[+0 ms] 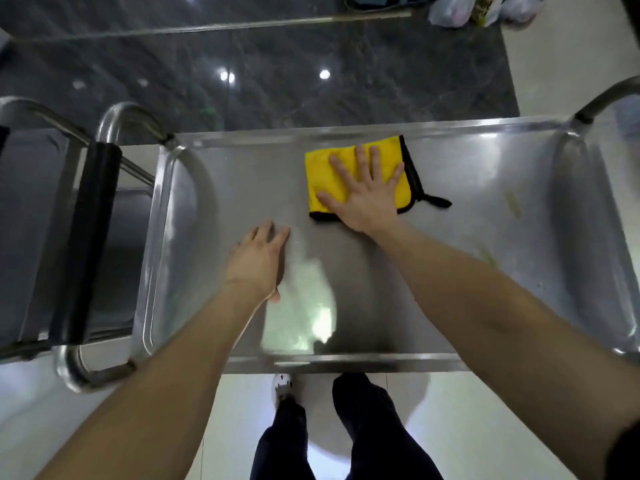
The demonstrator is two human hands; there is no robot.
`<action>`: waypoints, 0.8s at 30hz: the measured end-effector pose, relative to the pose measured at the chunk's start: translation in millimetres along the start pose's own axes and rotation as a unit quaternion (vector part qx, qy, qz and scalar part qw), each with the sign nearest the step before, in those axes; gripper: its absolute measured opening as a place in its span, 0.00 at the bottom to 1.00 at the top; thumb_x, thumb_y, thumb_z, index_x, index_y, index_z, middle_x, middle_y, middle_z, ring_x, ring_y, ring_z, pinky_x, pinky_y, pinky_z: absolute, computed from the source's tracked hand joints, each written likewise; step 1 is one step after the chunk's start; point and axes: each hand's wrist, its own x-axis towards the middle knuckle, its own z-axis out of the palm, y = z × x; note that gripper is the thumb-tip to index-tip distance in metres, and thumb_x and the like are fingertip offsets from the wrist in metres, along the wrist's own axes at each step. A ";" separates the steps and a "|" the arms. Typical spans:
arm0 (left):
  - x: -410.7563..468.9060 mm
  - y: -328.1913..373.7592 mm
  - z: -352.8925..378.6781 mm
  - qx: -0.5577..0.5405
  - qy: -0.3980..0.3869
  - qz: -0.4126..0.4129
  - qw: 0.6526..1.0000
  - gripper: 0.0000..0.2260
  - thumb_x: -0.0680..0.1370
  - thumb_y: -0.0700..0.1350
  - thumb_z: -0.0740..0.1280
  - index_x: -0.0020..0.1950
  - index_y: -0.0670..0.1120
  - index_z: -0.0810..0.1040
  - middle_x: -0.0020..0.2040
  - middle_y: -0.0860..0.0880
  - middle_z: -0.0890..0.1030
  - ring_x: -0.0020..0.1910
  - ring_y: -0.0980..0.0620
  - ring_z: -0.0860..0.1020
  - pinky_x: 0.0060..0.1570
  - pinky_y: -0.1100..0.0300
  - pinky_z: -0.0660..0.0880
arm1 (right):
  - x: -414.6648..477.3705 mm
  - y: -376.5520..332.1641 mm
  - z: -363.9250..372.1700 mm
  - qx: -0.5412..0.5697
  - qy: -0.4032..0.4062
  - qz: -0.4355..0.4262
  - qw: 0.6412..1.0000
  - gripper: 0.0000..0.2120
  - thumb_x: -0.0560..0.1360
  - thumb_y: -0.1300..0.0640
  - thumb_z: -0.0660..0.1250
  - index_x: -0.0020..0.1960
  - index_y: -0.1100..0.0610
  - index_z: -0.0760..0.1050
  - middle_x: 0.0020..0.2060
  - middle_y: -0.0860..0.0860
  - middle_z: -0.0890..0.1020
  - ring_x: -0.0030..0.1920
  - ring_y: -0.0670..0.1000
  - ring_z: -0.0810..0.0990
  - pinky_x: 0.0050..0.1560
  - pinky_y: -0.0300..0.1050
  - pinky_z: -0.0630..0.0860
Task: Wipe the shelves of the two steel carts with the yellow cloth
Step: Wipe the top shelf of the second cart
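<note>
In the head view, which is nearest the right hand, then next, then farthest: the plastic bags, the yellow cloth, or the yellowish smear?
1. yellow cloth: pressed under the right hand.
2. yellowish smear: on the shelf, off to the right.
3. plastic bags: far away, past the shelf's back edge.

Head view, looking steeply down, close over cart shelf (242,188)

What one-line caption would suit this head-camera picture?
Right hand presses a yellow cloth flat on a steel cart's top shelf; left hand rests beside it.
</note>
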 end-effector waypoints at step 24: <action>-25.5 -3.6 19.1 -0.016 0.033 -0.012 0.999 0.62 0.61 0.47 0.89 0.88 0.52 0.57 0.86 0.41 0.59 0.82 0.38 0.64 0.78 0.42 0.66 | -284.2 17.5 38.2 -0.017 0.057 -0.082 0.995 0.38 0.81 0.24 0.55 0.86 0.37 0.54 0.88 0.50 0.50 0.87 0.58 0.47 0.78 0.79 0.51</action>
